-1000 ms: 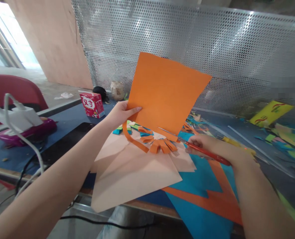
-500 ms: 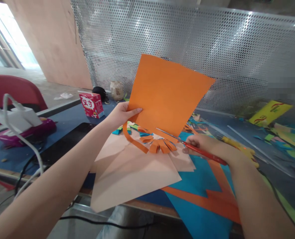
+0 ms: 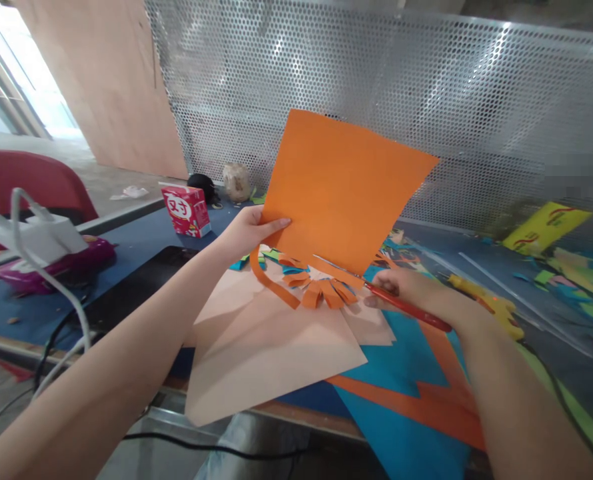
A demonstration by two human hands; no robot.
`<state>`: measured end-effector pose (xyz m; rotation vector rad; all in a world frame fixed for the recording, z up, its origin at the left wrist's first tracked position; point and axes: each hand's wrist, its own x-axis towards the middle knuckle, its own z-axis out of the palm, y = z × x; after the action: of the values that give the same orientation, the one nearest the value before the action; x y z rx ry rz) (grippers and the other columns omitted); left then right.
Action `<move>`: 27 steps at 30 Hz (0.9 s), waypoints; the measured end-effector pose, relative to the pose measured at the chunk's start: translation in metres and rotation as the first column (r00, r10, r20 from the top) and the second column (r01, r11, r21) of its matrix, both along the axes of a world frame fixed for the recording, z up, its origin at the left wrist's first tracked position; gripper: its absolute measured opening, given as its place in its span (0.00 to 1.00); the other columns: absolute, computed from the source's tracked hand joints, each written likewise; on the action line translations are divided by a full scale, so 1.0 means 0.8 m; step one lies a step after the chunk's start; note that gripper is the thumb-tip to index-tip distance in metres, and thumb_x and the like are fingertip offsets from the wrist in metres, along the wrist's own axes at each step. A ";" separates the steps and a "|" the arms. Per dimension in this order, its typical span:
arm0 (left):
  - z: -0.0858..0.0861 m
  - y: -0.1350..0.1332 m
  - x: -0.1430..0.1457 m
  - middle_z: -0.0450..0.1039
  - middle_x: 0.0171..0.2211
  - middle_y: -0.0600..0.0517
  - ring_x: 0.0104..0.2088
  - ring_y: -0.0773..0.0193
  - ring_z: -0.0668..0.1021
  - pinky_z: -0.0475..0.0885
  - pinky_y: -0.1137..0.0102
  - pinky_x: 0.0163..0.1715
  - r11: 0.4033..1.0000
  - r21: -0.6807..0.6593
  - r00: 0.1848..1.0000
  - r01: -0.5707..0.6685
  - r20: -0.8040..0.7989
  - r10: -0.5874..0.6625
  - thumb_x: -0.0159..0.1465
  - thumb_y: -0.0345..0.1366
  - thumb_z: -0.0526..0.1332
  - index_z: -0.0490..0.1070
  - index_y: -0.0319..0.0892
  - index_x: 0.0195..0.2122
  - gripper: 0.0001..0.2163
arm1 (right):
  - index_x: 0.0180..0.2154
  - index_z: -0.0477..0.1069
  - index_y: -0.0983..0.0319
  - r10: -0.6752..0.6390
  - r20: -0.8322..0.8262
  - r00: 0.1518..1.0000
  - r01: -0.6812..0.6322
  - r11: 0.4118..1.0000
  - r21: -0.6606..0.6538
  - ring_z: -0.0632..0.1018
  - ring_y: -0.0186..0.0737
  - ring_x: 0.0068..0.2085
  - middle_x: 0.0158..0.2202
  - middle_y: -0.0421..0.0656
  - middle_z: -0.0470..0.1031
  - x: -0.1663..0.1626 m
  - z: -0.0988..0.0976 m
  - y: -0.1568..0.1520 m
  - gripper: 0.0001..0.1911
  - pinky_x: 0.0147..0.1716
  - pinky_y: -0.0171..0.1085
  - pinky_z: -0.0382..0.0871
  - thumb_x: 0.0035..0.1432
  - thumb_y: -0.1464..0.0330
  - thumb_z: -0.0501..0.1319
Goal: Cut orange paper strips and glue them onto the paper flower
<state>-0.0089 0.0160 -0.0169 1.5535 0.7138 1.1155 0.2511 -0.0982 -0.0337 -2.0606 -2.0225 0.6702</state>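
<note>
Two hands are cutting an orange sheet (image 3: 346,187) with scissors (image 3: 421,314) above the tabletop (image 3: 141,233).
Nearest, a peach paper (image 3: 266,347) and a blue paper (image 3: 406,433) are lying flat at the tabletop edge. Above them, the right hand (image 3: 406,290) is gripping the red scissors, whose blades are meeting the sheet's lower edge. The left hand (image 3: 249,230) is pinching the sheet's left edge and holding it tilted up. Cut orange strips (image 3: 321,293) are curling below it. Farther back, a red carton (image 3: 186,210) is standing before a perforated metal screen (image 3: 326,80).
</note>
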 end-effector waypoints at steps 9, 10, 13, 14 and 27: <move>0.001 -0.004 0.005 0.76 0.33 0.49 0.34 0.59 0.77 0.72 0.67 0.35 0.999 -0.045 1.000 0.021 0.001 -0.021 0.46 0.36 0.65 0.74 0.40 0.29 0.09 | 0.24 0.63 0.59 0.067 -0.005 0.998 -0.067 0.997 0.035 0.69 0.36 0.25 0.24 0.39 0.69 -0.019 0.012 -0.005 0.10 0.21 0.33 0.54 0.48 0.60 0.54; 0.002 -0.005 0.005 0.76 0.33 0.49 0.35 0.59 0.77 0.72 0.67 0.36 0.999 -0.046 1.000 0.021 0.003 -0.020 0.46 0.36 0.65 0.74 0.40 0.29 0.09 | 0.23 0.62 0.59 0.056 0.027 0.998 -0.057 0.998 0.038 0.68 0.35 0.24 0.22 0.38 0.68 -0.019 0.013 -0.005 0.11 0.21 0.33 0.54 0.48 0.59 0.54; 0.004 -0.006 0.005 0.76 0.32 0.49 0.36 0.59 0.76 0.71 0.67 0.36 0.999 -0.052 1.000 0.004 0.019 -0.003 0.45 0.36 0.65 0.74 0.40 0.29 0.10 | 0.22 0.60 0.60 0.036 0.057 0.998 -0.038 0.999 0.038 0.67 0.34 0.22 0.19 0.37 0.66 -0.018 0.015 -0.004 0.13 0.20 0.33 0.54 0.47 0.58 0.54; 0.004 -0.006 0.005 0.76 0.32 0.49 0.36 0.59 0.76 0.71 0.67 0.37 0.999 -0.052 1.000 -0.003 0.025 0.005 0.45 0.36 0.65 0.74 0.40 0.29 0.10 | 0.22 0.60 0.60 0.036 0.045 0.998 -0.038 0.999 0.039 0.67 0.35 0.22 0.19 0.37 0.66 -0.018 0.014 -0.004 0.12 0.20 0.33 0.54 0.47 0.58 0.53; -0.003 0.004 0.004 0.76 0.34 0.49 0.36 0.59 0.76 0.71 0.67 0.38 0.999 0.007 0.994 -0.054 0.096 0.053 0.44 0.39 0.65 0.73 0.40 0.30 0.12 | 0.25 0.65 0.59 0.056 -0.093 0.994 -0.048 0.995 0.089 0.69 0.38 0.25 0.23 0.39 0.70 -0.011 0.000 -0.001 0.10 0.22 0.34 0.58 0.46 0.59 0.56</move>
<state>-0.0060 0.0191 -0.0194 1.4855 0.6893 1.2261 0.2423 -0.0988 -0.0338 -1.8972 -2.0210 0.6645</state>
